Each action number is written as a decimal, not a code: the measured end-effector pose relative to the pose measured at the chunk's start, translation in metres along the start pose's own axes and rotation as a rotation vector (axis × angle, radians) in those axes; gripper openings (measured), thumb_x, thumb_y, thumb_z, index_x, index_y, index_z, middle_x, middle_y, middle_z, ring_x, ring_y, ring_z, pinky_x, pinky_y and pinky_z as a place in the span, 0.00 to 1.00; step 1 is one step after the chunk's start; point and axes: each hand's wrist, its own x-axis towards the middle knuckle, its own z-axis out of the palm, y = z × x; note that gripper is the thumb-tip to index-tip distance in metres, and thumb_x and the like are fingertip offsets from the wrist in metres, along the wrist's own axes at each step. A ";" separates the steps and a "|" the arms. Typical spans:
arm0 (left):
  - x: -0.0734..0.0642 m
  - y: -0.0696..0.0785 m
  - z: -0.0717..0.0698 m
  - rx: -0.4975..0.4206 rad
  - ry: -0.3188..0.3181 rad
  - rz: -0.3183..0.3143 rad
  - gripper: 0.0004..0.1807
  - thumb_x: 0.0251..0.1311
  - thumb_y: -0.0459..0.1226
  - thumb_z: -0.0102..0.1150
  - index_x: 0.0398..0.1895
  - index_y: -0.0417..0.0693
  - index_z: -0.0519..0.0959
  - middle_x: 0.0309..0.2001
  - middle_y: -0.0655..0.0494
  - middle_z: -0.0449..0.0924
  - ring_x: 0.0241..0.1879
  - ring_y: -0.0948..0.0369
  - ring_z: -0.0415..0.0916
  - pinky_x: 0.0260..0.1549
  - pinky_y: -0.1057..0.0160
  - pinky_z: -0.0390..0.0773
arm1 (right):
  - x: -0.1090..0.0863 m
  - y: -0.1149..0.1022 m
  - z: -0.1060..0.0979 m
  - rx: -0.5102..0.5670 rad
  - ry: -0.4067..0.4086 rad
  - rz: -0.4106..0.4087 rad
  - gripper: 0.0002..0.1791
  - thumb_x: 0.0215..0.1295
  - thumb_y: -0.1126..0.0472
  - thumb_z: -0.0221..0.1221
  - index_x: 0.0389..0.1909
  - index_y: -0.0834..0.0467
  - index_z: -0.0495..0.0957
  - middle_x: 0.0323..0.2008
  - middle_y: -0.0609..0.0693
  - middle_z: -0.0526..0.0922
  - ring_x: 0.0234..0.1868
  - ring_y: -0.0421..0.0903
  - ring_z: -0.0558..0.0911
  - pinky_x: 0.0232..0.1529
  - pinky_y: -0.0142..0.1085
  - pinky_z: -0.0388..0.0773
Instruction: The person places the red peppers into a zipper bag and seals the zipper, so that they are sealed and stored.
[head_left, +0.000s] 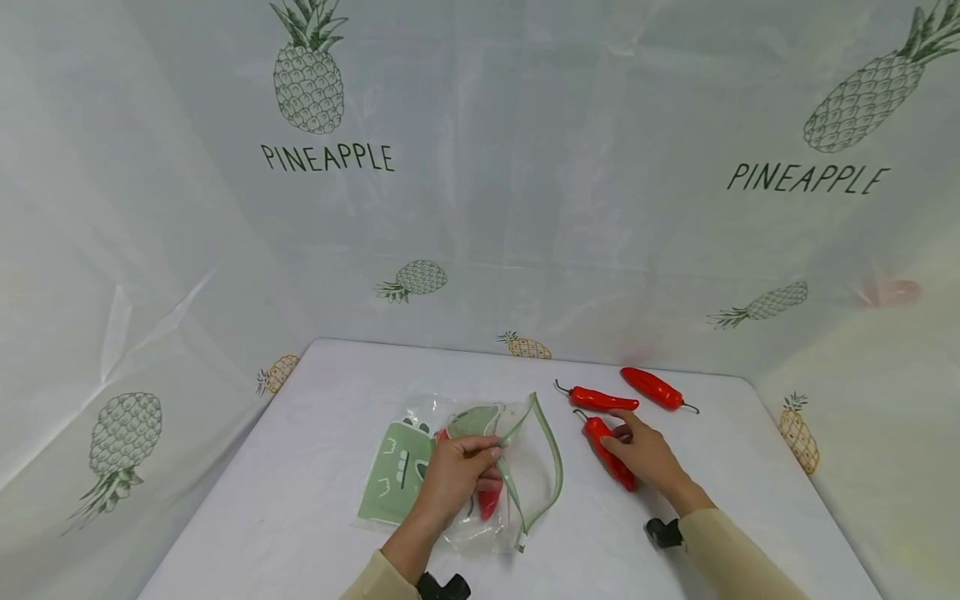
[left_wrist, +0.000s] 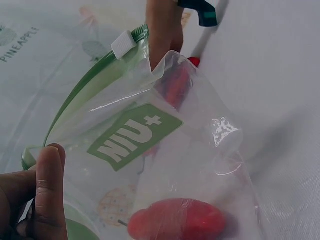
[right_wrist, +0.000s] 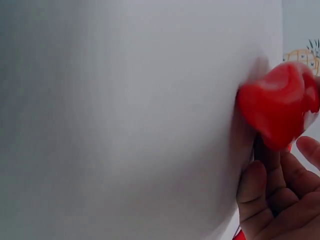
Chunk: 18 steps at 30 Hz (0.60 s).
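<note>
On white table (head_left: pixel 330 417), left fingers (left_wrist: pixel 51 187) pinching clear bag (left_wrist: pixel 145 132), right fingers (right_wrist: pixel 253 184) bent at red pepper (head_left: pixel 607 455), grip unclear

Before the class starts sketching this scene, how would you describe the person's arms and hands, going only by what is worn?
The left sleeve and right sleeve are plain pale beige, without any visible print. The left hand and right hand wear no gloves. A small, chunky black device sits near each cuff; no cables show.

white table (head_left: pixel 300 475): clear bag (head_left: pixel 390 475), red peppers (head_left: pixel 651 386)
</note>
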 end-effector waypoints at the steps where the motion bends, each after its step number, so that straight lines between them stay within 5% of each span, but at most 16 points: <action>1: 0.000 0.000 0.000 0.000 0.000 0.001 0.15 0.70 0.30 0.65 0.55 0.30 0.85 0.44 0.34 0.87 0.27 0.64 0.85 0.31 0.63 0.92 | 0.001 -0.002 0.001 -0.004 -0.007 0.004 0.42 0.68 0.47 0.69 0.77 0.55 0.64 0.60 0.63 0.80 0.57 0.60 0.80 0.43 0.49 0.92; 9: 0.000 0.000 0.001 0.001 0.005 -0.004 0.15 0.70 0.31 0.66 0.55 0.31 0.85 0.44 0.34 0.86 0.27 0.64 0.85 0.32 0.63 0.92 | -0.004 -0.024 0.006 -0.011 -0.047 -0.049 0.43 0.64 0.52 0.71 0.78 0.54 0.65 0.59 0.60 0.81 0.55 0.56 0.80 0.45 0.49 0.91; 18: 0.002 -0.003 0.000 -0.004 0.002 0.000 0.15 0.70 0.31 0.66 0.55 0.31 0.85 0.44 0.34 0.86 0.28 0.64 0.85 0.32 0.62 0.92 | -0.014 -0.049 0.002 0.097 0.020 -0.145 0.41 0.66 0.58 0.69 0.78 0.53 0.65 0.62 0.60 0.77 0.58 0.59 0.79 0.43 0.44 0.91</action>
